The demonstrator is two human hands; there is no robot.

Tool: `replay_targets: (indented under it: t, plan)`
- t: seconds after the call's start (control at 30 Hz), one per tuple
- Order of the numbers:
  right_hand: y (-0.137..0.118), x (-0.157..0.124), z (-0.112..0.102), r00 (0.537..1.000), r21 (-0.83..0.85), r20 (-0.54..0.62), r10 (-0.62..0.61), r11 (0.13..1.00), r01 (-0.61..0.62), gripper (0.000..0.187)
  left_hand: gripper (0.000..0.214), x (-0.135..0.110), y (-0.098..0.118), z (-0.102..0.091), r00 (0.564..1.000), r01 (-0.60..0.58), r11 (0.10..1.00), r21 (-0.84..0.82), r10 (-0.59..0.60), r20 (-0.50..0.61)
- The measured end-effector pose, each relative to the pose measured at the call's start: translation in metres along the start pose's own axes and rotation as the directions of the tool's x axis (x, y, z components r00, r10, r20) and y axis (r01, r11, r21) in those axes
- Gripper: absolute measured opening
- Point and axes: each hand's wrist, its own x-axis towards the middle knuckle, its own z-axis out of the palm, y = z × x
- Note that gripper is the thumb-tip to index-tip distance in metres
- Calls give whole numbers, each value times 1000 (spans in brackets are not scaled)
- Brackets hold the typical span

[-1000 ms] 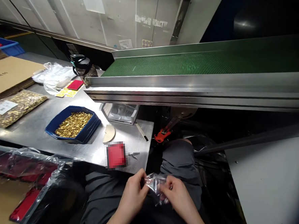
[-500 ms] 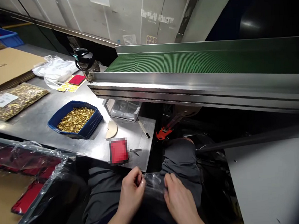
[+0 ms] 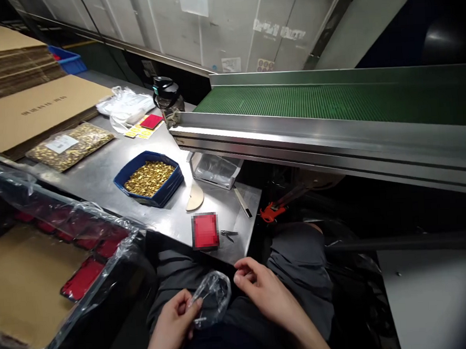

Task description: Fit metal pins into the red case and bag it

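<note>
My left hand (image 3: 176,317) pinches a clear plastic bag (image 3: 219,296) over my lap, and the bag's loose end loops out to the right. Just right of the bag is my right hand (image 3: 261,288), fingers loosely bent and apart, with nothing visible in it. On the near table corner lies a red square piece (image 3: 205,231), its surface pixelated. Small metal nippers (image 3: 229,234) are beside it. A tan disc with a notch (image 3: 195,198) sits behind them, close to a blue bin (image 3: 159,197) full of small gold-coloured pieces (image 3: 150,178).
A green conveyor belt (image 3: 276,101) with metal sides runs off to the right. At the left stands a plastic-lined box (image 3: 132,246) with red pieces (image 3: 83,278) inside. A clear-fronted tray (image 3: 215,170), a cutter (image 3: 242,203), a bottle (image 3: 168,102) and flat cartons (image 3: 39,110) are on the table.
My right hand has come off the plastic bag, which both hands held before. My left hand has moved left and down with it. The whole view has shifted, scene moving rightward.
</note>
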Motion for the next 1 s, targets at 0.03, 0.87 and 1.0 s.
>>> replay_targets:
  t: [0.03,0.87,1.0]
  plan:
    - [3,11,12,999,109,4,47,993,-47,41,55,-1,-6,-7,999,35,999,-19,-35,-36]
    - [33,-34,25,880,-748,376,-290,466,473,32,60,5,0,-18,984,-42,935,353,101,-149]
    - [41,-31,31,916,-817,353,-190,415,400,22,53,-6,10,-13,967,-106,849,518,210,-146]
